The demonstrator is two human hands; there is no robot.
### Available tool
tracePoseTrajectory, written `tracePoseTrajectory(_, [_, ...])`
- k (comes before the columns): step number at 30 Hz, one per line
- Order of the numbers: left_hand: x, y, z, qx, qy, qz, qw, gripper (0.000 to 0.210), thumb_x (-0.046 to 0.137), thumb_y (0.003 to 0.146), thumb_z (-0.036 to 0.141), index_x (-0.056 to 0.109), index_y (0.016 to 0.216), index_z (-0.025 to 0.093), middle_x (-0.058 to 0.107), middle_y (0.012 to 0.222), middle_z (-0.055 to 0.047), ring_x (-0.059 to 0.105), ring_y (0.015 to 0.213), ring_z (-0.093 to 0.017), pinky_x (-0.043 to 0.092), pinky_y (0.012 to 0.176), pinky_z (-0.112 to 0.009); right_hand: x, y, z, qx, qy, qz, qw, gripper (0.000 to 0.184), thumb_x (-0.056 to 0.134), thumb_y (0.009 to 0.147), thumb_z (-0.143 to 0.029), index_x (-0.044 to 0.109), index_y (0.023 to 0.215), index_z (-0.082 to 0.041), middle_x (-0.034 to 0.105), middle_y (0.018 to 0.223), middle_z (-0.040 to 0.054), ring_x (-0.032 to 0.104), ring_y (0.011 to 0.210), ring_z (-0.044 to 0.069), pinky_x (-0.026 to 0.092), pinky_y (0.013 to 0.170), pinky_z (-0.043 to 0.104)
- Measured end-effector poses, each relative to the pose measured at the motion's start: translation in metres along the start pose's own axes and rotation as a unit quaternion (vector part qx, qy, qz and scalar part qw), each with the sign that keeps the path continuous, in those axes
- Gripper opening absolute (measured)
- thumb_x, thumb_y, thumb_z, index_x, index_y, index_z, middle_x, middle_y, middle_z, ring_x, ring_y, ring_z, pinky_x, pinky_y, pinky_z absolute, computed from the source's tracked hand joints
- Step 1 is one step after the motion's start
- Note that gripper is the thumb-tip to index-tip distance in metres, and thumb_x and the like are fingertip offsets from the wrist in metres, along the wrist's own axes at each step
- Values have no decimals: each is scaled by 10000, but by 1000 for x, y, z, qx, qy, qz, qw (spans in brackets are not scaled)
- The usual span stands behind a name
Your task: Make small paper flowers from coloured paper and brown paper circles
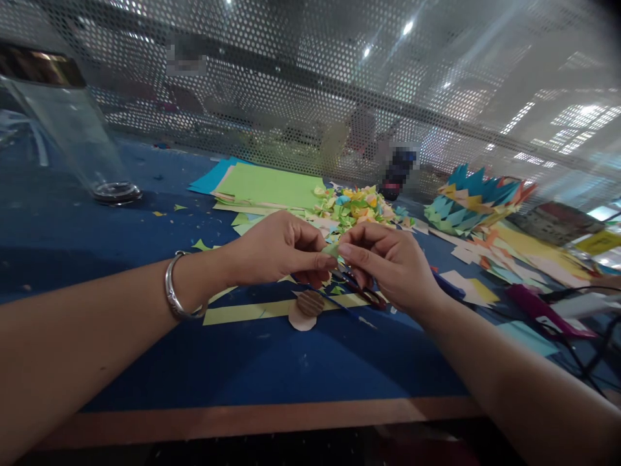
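A small piece of light green paper [330, 249] is pinched between the fingertips of my left hand [295, 251] and my right hand [381, 259], above the middle of the blue table. Both hands are closed on it, close together. Under them lies a pair of scissors [373, 298] with dark reddish handles, partly hidden by my right hand. A pale yellow paper strip [252, 312] runs beneath. On its front edge rest a round pale paper disc [301, 320] and a brown striped disc [310, 303]. A thin blue stick [347, 310] lies beside them.
Green and blue paper sheets [276, 184] are stacked behind my hands, beside a heap of paper scraps [361, 206]. A glass bottle [77, 129] stands at left. Folded zigzag paper pieces [478, 197] and a magenta tool [546, 312] with cables are at right. A perforated metal screen [272, 97] closes the back.
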State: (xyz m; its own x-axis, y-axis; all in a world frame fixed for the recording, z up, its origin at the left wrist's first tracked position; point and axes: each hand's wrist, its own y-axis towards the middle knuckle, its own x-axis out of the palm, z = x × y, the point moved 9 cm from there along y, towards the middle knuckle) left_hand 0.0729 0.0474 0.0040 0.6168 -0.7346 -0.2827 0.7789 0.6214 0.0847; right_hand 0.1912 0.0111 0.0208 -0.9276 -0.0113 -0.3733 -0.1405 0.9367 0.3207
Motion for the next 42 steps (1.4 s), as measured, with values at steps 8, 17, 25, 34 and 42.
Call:
tracePoseTrajectory(8, [-3, -4, 14, 37, 96, -4, 995, 193, 734, 788, 370, 752, 726, 188, 722, 642, -30, 662, 599, -138, 482, 558, -201, 6, -3, 8, 36, 62, -24, 997, 252, 732, 850, -413, 629, 813, -186, 537, 537, -59, 436, 358, 57, 290, 329, 192])
tracePoseTrajectory(17, [-13, 0, 10, -14, 141, -9, 990, 244, 708, 786, 433, 762, 694, 213, 691, 609, -33, 629, 530, -138, 444, 519, -215, 4, -1, 5, 8, -42, -24, 999, 260, 663, 901, -415, 623, 779, -189, 557, 568, -37, 462, 396, 70, 316, 371, 212])
tracePoseTrajectory(25, [-46, -2, -23, -115, 283, -50, 951, 305, 745, 737, 480, 737, 603, 206, 576, 467, -33, 456, 383, -124, 321, 462, -262, 39, -13, -4, -108, -283, -176, 937, 189, 693, 880, -367, 697, 922, -183, 661, 819, 18, 554, 660, 117, 398, 589, 245])
tracePoseTrajectory(34, [-59, 0, -11, -100, 346, -7, 933, 349, 767, 742, 451, 671, 532, 189, 496, 413, -13, 393, 402, -122, 280, 535, -290, 50, -19, 3, -118, -367, -233, 892, 279, 666, 895, -428, 676, 1032, -186, 681, 953, 53, 607, 842, 187, 401, 698, 285])
tracePoseTrajectory(42, [-17, -8, 9, -32, 378, -64, 923, 220, 690, 787, 384, 742, 659, 212, 593, 546, -17, 447, 487, -139, 237, 558, -297, 48, -18, 3, -100, -390, -226, 887, 247, 665, 884, -421, 659, 969, -189, 680, 905, 43, 589, 765, 177, 359, 634, 282])
